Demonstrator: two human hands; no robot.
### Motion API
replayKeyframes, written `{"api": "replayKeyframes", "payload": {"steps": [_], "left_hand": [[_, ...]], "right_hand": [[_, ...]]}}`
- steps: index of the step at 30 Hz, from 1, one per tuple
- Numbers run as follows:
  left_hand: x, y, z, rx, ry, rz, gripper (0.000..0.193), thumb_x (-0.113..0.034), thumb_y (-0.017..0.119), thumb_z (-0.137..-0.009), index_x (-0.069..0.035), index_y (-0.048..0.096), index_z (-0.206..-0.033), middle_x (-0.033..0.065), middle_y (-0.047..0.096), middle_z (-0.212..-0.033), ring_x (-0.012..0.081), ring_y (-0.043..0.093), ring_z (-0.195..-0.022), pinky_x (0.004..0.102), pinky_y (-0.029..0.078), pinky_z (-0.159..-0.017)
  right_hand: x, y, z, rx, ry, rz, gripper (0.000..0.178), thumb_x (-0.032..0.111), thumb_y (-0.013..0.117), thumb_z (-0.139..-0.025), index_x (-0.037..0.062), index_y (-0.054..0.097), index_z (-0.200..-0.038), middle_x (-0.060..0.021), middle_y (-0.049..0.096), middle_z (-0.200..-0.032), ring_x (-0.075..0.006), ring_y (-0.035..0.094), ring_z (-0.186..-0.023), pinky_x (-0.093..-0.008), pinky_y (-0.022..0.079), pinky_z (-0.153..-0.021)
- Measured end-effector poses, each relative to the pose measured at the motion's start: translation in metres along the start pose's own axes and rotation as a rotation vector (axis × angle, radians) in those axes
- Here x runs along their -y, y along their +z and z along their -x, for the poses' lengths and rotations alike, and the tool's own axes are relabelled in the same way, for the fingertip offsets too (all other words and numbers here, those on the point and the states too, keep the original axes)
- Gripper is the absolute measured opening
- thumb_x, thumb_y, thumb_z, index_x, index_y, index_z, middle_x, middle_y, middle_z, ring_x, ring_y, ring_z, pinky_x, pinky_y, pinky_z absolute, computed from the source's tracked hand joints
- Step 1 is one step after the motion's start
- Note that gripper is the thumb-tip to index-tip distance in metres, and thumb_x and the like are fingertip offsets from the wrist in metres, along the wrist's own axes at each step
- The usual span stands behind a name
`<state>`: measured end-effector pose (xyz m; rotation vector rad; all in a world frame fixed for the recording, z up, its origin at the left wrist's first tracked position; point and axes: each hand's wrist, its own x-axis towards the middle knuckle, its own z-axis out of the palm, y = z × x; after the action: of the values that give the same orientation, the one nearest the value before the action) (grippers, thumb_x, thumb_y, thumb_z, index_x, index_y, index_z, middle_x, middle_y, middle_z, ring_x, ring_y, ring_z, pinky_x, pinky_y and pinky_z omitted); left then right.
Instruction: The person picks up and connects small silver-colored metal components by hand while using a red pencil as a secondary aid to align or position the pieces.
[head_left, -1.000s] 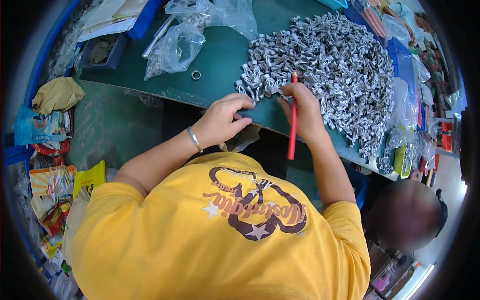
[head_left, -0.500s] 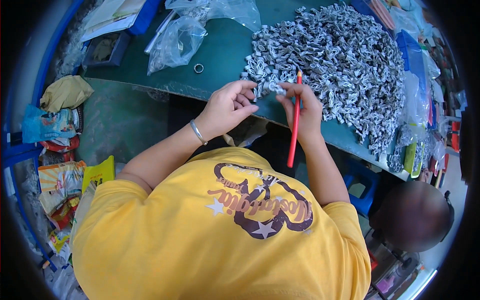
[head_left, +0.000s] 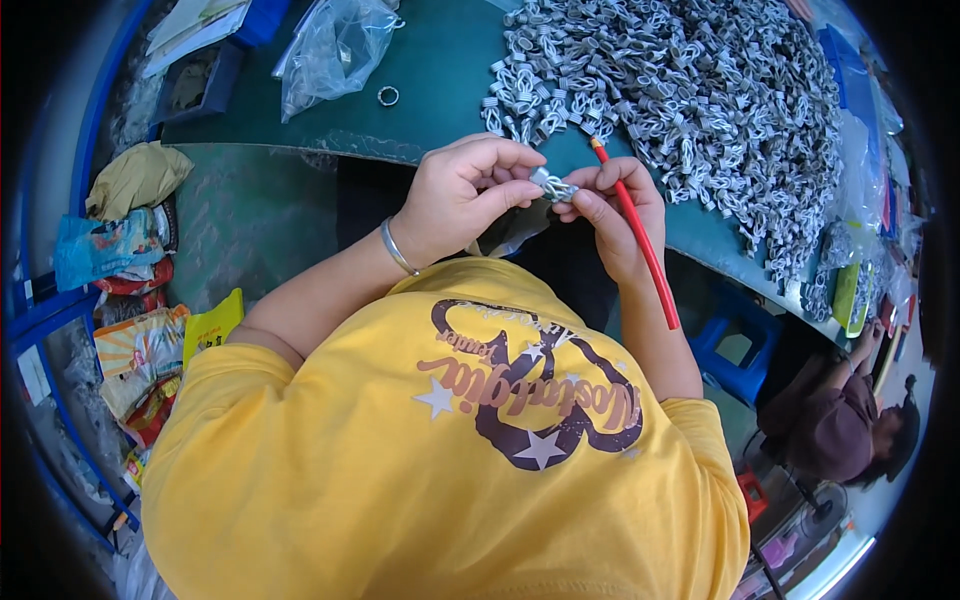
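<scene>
A small silver-grey metal chain-link piece with a ribbed collar [head_left: 552, 187] is held up between both hands, just off the table's near edge. My left hand [head_left: 465, 190] is closed, thumb and fingertips pinching the collar end. At the looped end, the thumb and fingers of my right hand [head_left: 625, 215] are closed on it. A red pencil [head_left: 645, 243] also sits in my right hand, its bare wooden tip pointing away from me. Beyond the hands spreads a big heap of similar metal pieces [head_left: 700, 120] on the green table [head_left: 430, 90].
A single metal ring [head_left: 388, 96] lies left of the heap, near a clear plastic bag [head_left: 335, 60]. A grey-blue bin [head_left: 198, 82] stands at the table's left end. Snack packets [head_left: 105, 250] are at far left. A blue stool [head_left: 738, 345] and another person [head_left: 840, 430] are at right.
Both hands have drawn back from the heap's edge, and the metal piece is now held between them. The pencil has swung so its lower end points further right. The whole view has shifted slightly.
</scene>
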<state>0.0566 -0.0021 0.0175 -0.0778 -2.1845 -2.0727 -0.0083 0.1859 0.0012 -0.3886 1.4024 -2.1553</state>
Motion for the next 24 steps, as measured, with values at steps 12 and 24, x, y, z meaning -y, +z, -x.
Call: {"api": "replayKeyframes", "payload": {"steps": [12,24], "left_hand": [[0.002,-0.003,0.005,0.043,0.11,-0.076,0.02,0.006,0.066,-0.076,0.002,0.062,-0.095,0.0066,0.059,-0.087,0.0097,0.06,-0.076,0.0197,0.05,-0.066],[0.009,-0.017,0.018,0.133,-0.072,-0.158,0.022,0.004,0.065,-0.078,0.003,0.06,-0.099,0.0063,0.061,-0.088,0.0086,0.061,-0.076,0.0194,0.05,-0.066]], "right_hand": [[0.0,0.005,0.001,0.037,-0.422,0.169,0.041,-0.017,0.065,-0.07,0.0051,0.041,-0.095,-0.0169,0.058,-0.098,-0.0157,0.058,-0.081,-0.0268,0.049,-0.073],[-0.011,0.017,0.006,0.124,-0.338,0.348,0.04,-0.013,0.068,-0.071,0.0058,0.04,-0.093,-0.0136,0.059,-0.093,-0.0128,0.057,-0.078,-0.0219,0.047,-0.068]]}}
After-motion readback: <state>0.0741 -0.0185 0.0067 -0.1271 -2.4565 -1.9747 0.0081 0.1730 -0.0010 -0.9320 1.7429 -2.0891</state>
